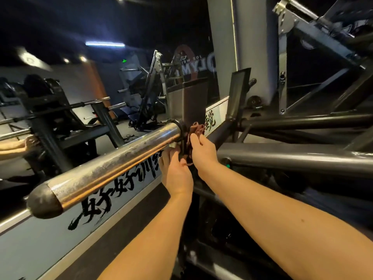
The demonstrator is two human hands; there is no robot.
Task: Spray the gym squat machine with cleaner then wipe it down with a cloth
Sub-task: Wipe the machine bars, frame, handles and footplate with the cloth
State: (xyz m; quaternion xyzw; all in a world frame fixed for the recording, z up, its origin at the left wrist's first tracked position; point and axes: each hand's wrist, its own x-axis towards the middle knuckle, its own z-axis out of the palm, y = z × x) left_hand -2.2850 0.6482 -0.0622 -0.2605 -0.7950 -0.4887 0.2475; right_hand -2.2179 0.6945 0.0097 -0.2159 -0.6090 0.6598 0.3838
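Evidently wiping is underway: left hand (177, 174) and right hand (204, 151) clench the cloth (197, 128) at the chrome bar (113, 164) collar (no sprayer visible); most of the frame (292, 158) likely remains.

The bar (105, 168) runs from the lower-left foreground up to the centre, where it meets the upright plate (187, 102). The cloth (196, 129) sits at this joint, behind the bar's collar, held by the left hand (177, 172) from below and the right hand (203, 150) from the right. The frame tubes (302, 158) extend rightward from the joint. The lettered panel (60, 235) lies behind and below the bar.
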